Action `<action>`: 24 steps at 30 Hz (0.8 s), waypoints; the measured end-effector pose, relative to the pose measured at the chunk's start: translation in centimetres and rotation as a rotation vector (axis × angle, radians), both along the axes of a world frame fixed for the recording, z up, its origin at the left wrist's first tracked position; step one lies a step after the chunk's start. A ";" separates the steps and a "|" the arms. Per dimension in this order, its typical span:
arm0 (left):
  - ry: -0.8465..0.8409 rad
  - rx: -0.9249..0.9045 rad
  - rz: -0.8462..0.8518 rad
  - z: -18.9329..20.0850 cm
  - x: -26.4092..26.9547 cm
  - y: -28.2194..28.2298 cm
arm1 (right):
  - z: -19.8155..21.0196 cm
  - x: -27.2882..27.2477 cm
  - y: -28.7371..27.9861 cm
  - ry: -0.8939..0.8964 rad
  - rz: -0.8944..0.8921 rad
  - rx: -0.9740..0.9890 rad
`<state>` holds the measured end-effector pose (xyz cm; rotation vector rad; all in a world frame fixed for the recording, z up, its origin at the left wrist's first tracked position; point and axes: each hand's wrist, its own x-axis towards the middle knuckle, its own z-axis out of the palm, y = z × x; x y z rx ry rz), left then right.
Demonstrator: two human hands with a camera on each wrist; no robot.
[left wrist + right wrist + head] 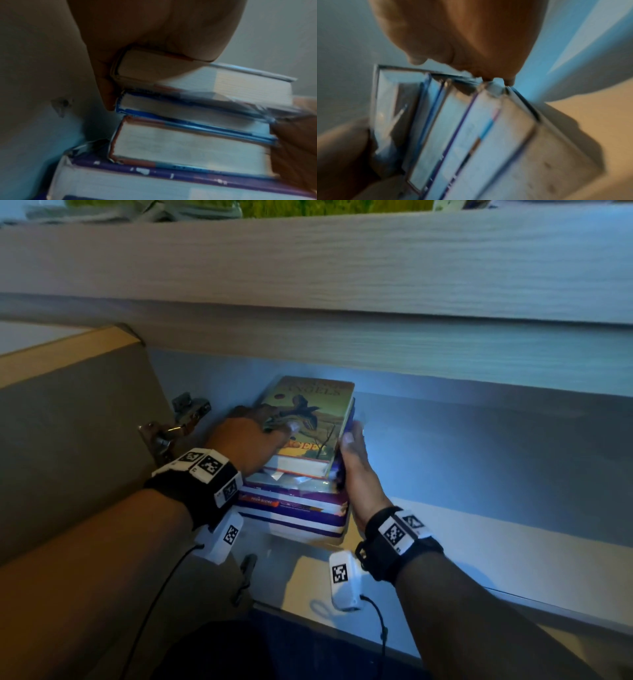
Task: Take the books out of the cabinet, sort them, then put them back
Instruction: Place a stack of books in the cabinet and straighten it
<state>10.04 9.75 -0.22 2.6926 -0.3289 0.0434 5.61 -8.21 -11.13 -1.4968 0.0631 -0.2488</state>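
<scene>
A stack of several books [298, 505] lies flat on the cabinet shelf [479, 529], near the left wall. The top book [310, 422] has a yellow-green cover with a bird and tree. My left hand [250, 440] grips that top book at its left edge, thumb over the cover; the left wrist view shows fingers [106, 86] wrapped round its corner [137, 63]. My right hand [356, 460] lies against the right side of the stack, fingertips at the top book's edge. The right wrist view is blurred; the book edges [471, 135] fill it.
The cabinet door [68, 446] stands open at the left, with its hinge [178, 426] just behind my left wrist. The cabinet's top panel [342, 268] overhangs the shelf. The shelf stretches away to the right of the stack. Cables hang from both wrist cameras.
</scene>
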 end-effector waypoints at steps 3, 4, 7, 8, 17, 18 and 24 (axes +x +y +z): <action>-0.064 0.051 0.004 -0.1 -0.2 0.0 | -0.5 0.1 0.7 0.061 -0.068 -0.134; -0.107 0.084 -0.006 0.0 -0.4 0.1 | -0.4 0.2 0.9 0.089 -0.062 -0.164; -0.215 0.129 -0.115 -0.3 -1.1 0.3 | -1.2 1.0 0.5 0.121 -0.003 -0.199; -0.202 0.177 -0.179 -0.4 -1.5 0.2 | -1.8 1.3 0.2 0.123 0.010 -0.213; -0.227 0.331 -0.268 -1.5 -1.2 -0.8 | -1.6 -1.4 0.3 0.054 0.001 -0.337; -0.249 0.337 -0.257 -1.6 -1.4 -0.8 | -1.6 -1.8 0.0 0.058 0.027 -0.352; -0.116 -0.383 0.023 -3.1 -1.6 2.1 | -2.6 -1.9 -1.3 0.073 0.165 -0.315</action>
